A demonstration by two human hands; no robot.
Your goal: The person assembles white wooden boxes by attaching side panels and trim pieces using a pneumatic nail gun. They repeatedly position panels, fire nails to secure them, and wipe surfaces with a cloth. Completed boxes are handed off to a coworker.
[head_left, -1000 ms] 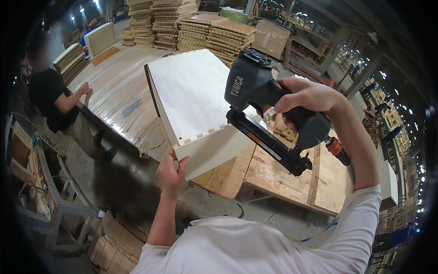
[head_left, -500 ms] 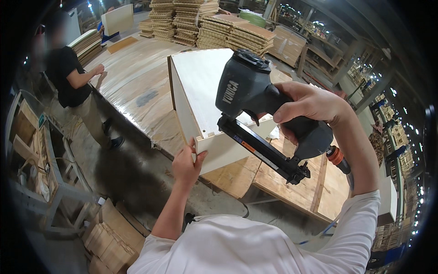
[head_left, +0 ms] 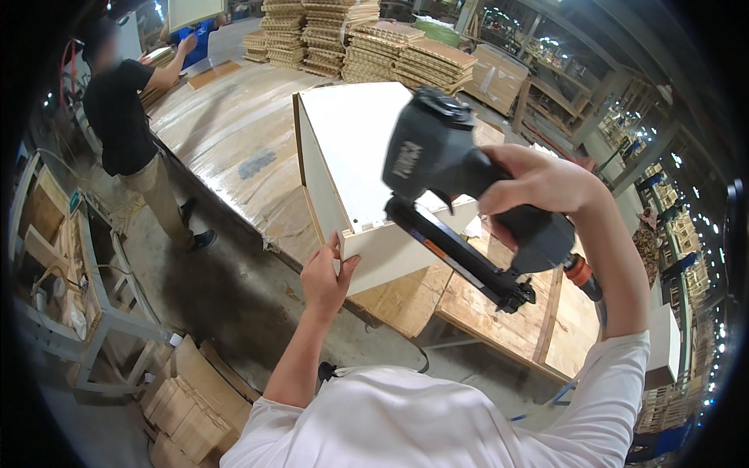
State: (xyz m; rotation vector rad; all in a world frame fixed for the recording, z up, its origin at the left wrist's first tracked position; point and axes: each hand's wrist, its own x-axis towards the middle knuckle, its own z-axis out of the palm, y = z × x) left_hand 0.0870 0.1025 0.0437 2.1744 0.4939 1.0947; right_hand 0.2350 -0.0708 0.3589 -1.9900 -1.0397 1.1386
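Note:
My right hand (head_left: 534, 187) is wrapped round the grip of a black pneumatic stapler (head_left: 437, 152), raised above a white box-shaped panel assembly (head_left: 351, 132). The tool's long magazine slants down to the right, and an orange-collared air hose fitting (head_left: 579, 273) joins the rear of its handle. At the assembly's near left corner, my left hand (head_left: 324, 277) grips the edge of the pale front board (head_left: 390, 253), thumb on its front face and fingers round the side. Part of the assembly is hidden behind the stapler.
The assembly rests on a wide worktable (head_left: 226, 148). Stacked wooden panels (head_left: 374, 51) stand at its far side. A person in black (head_left: 121, 117) works at the left, with another in blue (head_left: 204, 39) beyond. Wood pieces (head_left: 191, 405) lie at lower left; a wooden rack (head_left: 86, 312) stands beside them.
The stapler has shifted slightly right in my right hand. My left hand keeps its hold on the board's corner. The person in black has raised an arm toward the person in blue, who holds a panel.

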